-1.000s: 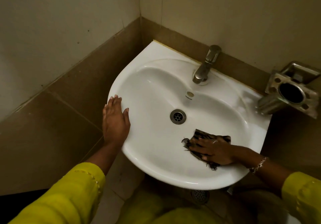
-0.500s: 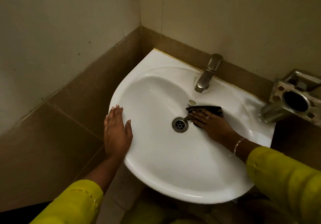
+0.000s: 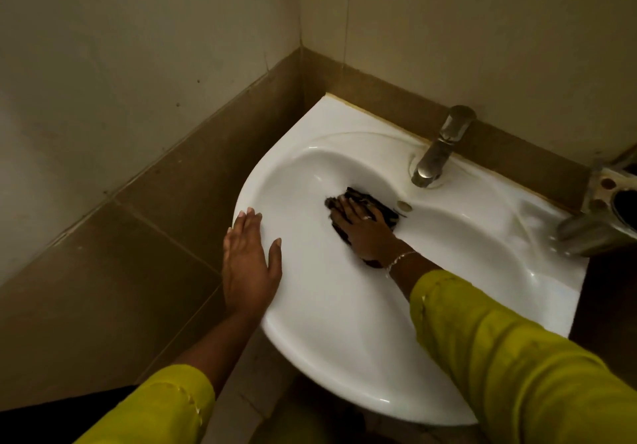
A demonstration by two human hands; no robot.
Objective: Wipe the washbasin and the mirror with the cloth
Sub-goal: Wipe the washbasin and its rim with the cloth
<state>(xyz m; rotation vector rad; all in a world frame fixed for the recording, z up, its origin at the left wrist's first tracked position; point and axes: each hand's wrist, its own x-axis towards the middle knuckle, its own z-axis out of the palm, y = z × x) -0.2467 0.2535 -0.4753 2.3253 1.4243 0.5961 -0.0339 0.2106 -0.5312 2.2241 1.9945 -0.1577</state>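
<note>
The right hand (image 3: pixel 362 226) lies flat, fingers spread, pressing a dark patterned cloth (image 3: pixel 379 207) against the inner back wall of the white washbasin (image 3: pixel 344 323); it presses the cloth rather than gripping it, and the cloth shows beyond the fingertips and again under the wrist. A thin bracelet (image 3: pixel 400 259) circles that wrist, above a yellow-green sleeve (image 3: pixel 499 350). The left hand (image 3: pixel 250 264) is open and flat, palm down on the basin's left rim, thumb pointing into the bowl, holding nothing. Just right of the cloth sits the small overflow cap (image 3: pixel 404 206), and behind it a metal tap (image 3: pixel 439 149) stands on the back ledge. A metal wall holder (image 3: pixel 599 216) juts in at the far right. The basin fits into a corner of brown-tiled walls (image 3: pixel 155 219).
</note>
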